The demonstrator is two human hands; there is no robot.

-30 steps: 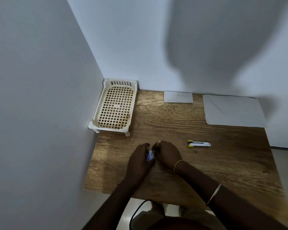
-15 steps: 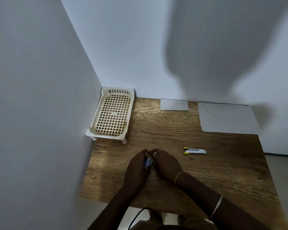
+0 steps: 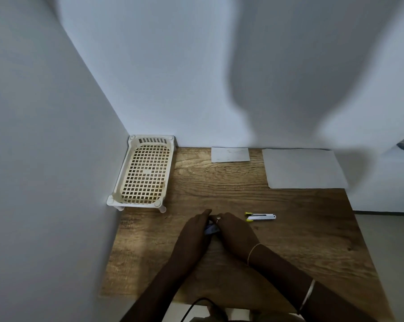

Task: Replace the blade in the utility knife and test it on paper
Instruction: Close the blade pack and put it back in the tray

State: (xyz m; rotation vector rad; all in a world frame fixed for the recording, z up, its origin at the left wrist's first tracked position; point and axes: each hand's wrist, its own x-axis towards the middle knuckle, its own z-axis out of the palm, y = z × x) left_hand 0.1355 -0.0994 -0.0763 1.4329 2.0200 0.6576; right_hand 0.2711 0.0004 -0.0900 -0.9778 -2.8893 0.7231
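Observation:
A small blue blade pack (image 3: 210,228) sits between my two hands, mostly hidden by them. My left hand (image 3: 194,235) grips it from the left, and my right hand (image 3: 235,233) pinches it from the right, a ring on one finger. The white and yellow utility knife (image 3: 261,217) lies on the wooden table (image 3: 312,240) just right of my right hand, untouched. A large white sheet of paper (image 3: 303,168) lies at the back right, and a smaller paper slip (image 3: 230,154) lies against the back wall.
A cream plastic lattice tray (image 3: 145,173) on short legs stands in the back left corner. Walls close the table on the left and at the back. A dark cable (image 3: 196,305) hangs at the near edge.
The view has tilted up a little, so everything sits lower in frame. My hands stay together on the blue pack, with small finger movements. The knife has not moved.

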